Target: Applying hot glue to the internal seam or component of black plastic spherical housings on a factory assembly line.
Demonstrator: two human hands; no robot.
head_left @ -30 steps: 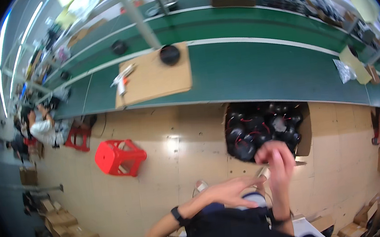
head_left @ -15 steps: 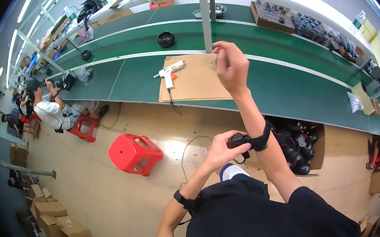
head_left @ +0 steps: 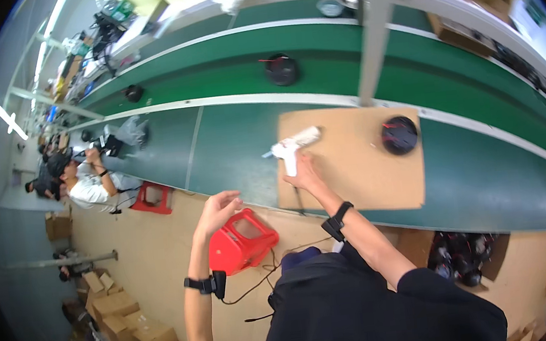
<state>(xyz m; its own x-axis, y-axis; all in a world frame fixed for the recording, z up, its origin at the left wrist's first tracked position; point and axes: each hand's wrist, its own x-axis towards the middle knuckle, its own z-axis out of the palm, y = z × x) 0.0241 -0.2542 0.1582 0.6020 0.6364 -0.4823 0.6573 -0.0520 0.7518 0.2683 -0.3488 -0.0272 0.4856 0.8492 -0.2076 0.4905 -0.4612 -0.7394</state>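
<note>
My right hand (head_left: 304, 172) is closed round the handle of a white hot glue gun (head_left: 290, 159), which lies over the left part of a brown cardboard sheet (head_left: 353, 175). On the sheet's right part rests a round black part (head_left: 400, 135) with a bit of red wire. My left hand (head_left: 219, 211) holds nothing; its fingers are apart, in the air before the bench's front edge. Each wrist wears a black band with a small box.
The green workbench (head_left: 233, 141) runs across, with a green belt (head_left: 222, 63) behind it carrying more black parts (head_left: 282, 70). A white post (head_left: 376, 40) rises behind the cardboard. Below stand a red stool (head_left: 244, 243) and a box of black parts (head_left: 462, 257). Someone (head_left: 88, 186) sits at left.
My left hand has left the right wristband and moved left. My right hand has come down onto the glue gun. A black part now shows on the cardboard. The view has shifted.
</note>
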